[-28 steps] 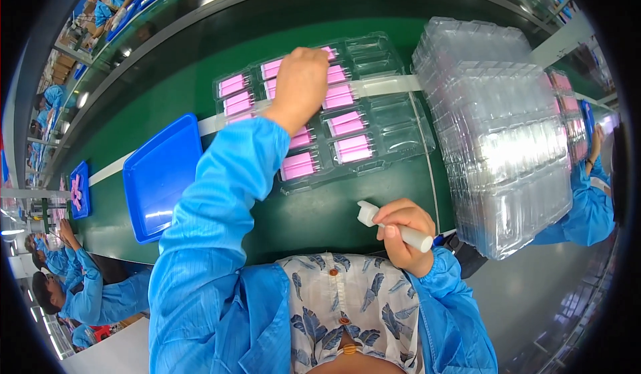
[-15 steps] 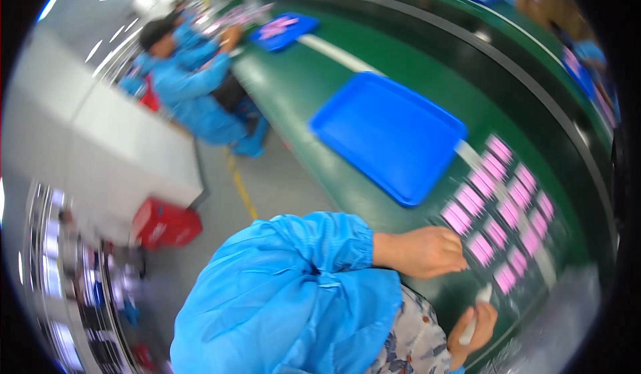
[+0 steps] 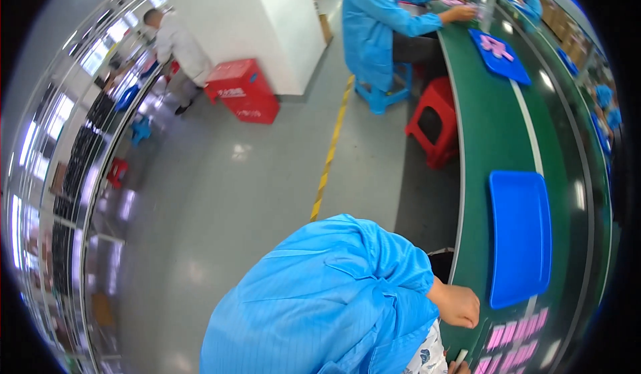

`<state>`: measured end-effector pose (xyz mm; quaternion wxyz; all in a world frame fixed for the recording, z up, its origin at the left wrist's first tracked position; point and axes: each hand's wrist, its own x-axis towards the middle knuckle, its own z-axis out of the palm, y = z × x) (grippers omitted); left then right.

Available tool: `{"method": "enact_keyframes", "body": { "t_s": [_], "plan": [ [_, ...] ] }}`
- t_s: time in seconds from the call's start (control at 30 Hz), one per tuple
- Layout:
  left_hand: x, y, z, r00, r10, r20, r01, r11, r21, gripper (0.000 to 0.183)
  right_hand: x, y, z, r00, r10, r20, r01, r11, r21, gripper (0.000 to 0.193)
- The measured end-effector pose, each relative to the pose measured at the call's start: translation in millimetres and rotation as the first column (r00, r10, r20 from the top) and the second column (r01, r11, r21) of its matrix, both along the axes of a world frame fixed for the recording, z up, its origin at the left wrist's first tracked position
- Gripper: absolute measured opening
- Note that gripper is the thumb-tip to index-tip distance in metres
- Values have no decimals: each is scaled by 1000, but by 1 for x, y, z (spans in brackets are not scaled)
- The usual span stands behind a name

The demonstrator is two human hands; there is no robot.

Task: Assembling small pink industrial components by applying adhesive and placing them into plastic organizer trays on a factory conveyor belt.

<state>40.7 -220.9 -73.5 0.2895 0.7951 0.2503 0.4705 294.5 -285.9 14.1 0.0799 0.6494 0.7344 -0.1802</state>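
Observation:
My left hand [image 3: 459, 306] is closed in a fist by the near edge of the green table, beside the rows of pink strips. Its fingertips are turned under, so anything inside is hidden. Low at the picture's bottom edge, my right hand [image 3: 459, 368] shows only in part. A slim white stick-like tool [image 3: 461, 356] is gripped in it. Pink strips [image 3: 519, 329] lie in rows on the table just right of both hands, partly cut off below. A blue tray [image 3: 521, 239] without contents lies just beyond them.
Farther along the green table [image 3: 487, 133] sits another blue tray [image 3: 514, 73] holding pink pieces. A co-worker in blue [image 3: 377, 20] sits there on a blue stool [image 3: 380, 97]. A red stool [image 3: 435, 123] stands at the table's side. A red bin [image 3: 244, 92] is by the white pillar [image 3: 284, 33].
My view has swung left, so the table and blue tray now appear farther right and the floor fills the middle. My right hand, still gripping the white tool, has slipped mostly below the picture.

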Motion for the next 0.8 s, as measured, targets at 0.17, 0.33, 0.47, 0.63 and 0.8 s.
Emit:
{"method": "enact_keyframes", "body": {
  "t_s": [0.17,0.33,0.47,0.63,0.8],
  "plan": [
    [0,0,-6,998,33,53,-30,998,-56,13,-4,3,-9,975,179,134,-213,925,315,33],
    [-3,-3,-4,999,41,34,-40,999,-33,13,11,9,-24,973,185,140,-228,866,444,30],
    [-3,-4,1,999,41,6,-41,998,-57,13,26,18,-40,981,126,147,-178,887,425,30],
    [3,-3,-1,1000,-12,-12,10,996,-94,14,-4,-10,-5,995,-4,104,-37,923,384,27],
    [-63,17,96,974,226,-2,-214,927,310,16,25,17,13,978,90,-190,68,720,691,24]
  ]
}}
